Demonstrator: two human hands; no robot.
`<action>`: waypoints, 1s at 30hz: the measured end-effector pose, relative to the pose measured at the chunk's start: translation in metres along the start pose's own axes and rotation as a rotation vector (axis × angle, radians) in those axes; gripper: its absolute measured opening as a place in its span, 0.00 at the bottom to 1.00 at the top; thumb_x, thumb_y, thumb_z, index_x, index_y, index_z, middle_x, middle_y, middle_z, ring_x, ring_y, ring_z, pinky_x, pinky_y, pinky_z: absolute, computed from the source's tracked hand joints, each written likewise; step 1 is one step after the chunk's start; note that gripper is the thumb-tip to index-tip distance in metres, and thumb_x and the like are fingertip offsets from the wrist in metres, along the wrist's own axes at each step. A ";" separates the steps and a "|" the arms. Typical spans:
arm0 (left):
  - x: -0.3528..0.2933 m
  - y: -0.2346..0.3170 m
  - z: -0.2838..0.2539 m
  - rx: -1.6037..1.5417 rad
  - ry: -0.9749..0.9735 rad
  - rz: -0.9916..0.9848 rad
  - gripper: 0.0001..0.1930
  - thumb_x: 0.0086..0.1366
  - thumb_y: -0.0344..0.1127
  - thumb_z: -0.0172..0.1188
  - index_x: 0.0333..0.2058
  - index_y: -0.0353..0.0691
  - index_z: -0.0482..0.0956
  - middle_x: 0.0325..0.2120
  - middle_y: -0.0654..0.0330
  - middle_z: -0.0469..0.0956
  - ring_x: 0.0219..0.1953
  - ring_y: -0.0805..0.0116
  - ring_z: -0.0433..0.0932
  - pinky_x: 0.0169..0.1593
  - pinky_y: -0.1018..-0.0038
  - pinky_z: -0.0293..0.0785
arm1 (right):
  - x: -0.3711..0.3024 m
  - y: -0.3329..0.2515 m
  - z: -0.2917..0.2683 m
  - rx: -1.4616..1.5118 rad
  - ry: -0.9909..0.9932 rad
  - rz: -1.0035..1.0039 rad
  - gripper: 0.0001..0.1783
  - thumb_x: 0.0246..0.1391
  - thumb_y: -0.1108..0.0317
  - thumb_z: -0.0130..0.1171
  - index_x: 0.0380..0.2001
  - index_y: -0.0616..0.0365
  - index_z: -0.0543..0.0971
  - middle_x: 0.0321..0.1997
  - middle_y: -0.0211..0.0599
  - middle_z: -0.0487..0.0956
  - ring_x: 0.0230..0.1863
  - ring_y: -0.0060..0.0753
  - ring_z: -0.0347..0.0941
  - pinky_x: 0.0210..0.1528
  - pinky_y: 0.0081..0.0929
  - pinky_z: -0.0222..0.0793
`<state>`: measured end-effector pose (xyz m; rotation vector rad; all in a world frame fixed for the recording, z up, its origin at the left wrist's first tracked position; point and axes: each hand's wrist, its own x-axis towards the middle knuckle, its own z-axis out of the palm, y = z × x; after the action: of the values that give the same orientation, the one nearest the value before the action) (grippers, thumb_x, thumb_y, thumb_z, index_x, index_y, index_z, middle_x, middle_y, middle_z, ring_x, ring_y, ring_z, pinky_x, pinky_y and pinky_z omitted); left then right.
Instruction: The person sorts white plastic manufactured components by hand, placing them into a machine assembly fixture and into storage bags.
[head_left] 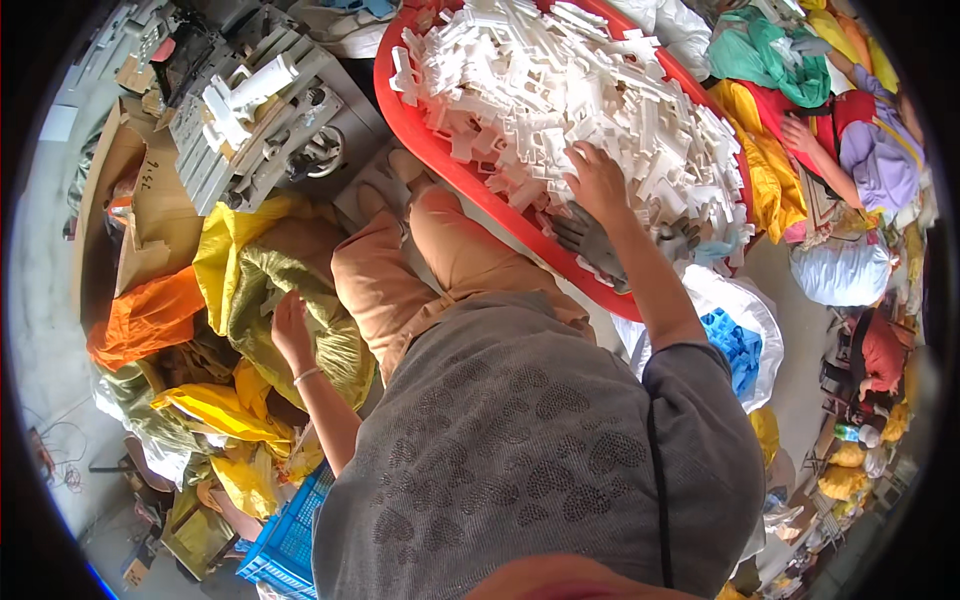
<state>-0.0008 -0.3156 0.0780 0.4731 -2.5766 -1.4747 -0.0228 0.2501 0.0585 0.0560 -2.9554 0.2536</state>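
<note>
My right hand (600, 187) reaches over the near part of a long red tub (460, 185), fingers spread on or just above a heap of white plastic pieces (540, 90), many of them angular or L-shaped. No piece shows in its grasp. A pair of grey gloves (590, 243) lies on the heap by the tub's near rim, partly behind my right forearm. To the left, my left hand (291, 328) hangs over an olive woven sack (262, 285) whose mouth gapes. Its fingers look loosely apart, and I see nothing in them.
A grey machine (290, 110) with a handwheel stands at the far left, a cardboard box (150, 200) beside it. Yellow sacks (225, 410) and a blue crate (290, 535) are at left. A white sack of blue pieces (735, 345) is at right. Another person (870, 150) works beyond the tub.
</note>
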 end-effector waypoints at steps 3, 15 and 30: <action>-0.003 0.017 0.012 0.061 -0.039 0.078 0.11 0.64 0.32 0.53 0.41 0.34 0.78 0.35 0.56 0.81 0.35 0.70 0.80 0.37 0.76 0.76 | 0.043 -0.014 0.020 -0.121 -0.015 0.106 0.20 0.48 0.57 0.59 0.45 0.50 0.75 0.49 0.32 0.73 0.45 0.35 0.72 0.40 0.38 0.70; -0.041 0.025 -0.011 0.062 -0.038 -0.030 0.11 0.64 0.32 0.54 0.41 0.33 0.78 0.33 0.59 0.80 0.34 0.75 0.79 0.38 0.80 0.74 | 0.113 -0.022 -0.040 0.227 -0.177 0.087 0.18 0.46 0.57 0.59 0.40 0.52 0.76 0.41 0.44 0.75 0.39 0.46 0.75 0.42 0.35 0.72; 0.034 0.146 0.003 0.034 0.148 0.455 0.07 0.60 0.30 0.57 0.36 0.35 0.80 0.25 0.58 0.80 0.26 0.74 0.79 0.33 0.78 0.72 | 0.022 0.036 0.058 0.406 -0.019 0.223 0.22 0.38 0.70 0.59 0.42 0.60 0.74 0.40 0.50 0.74 0.44 0.51 0.69 0.48 0.41 0.66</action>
<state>-0.0634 -0.2552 0.2007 -0.0082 -2.3838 -1.1916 -0.0561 0.2748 0.0000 -0.2203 -2.8758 0.8827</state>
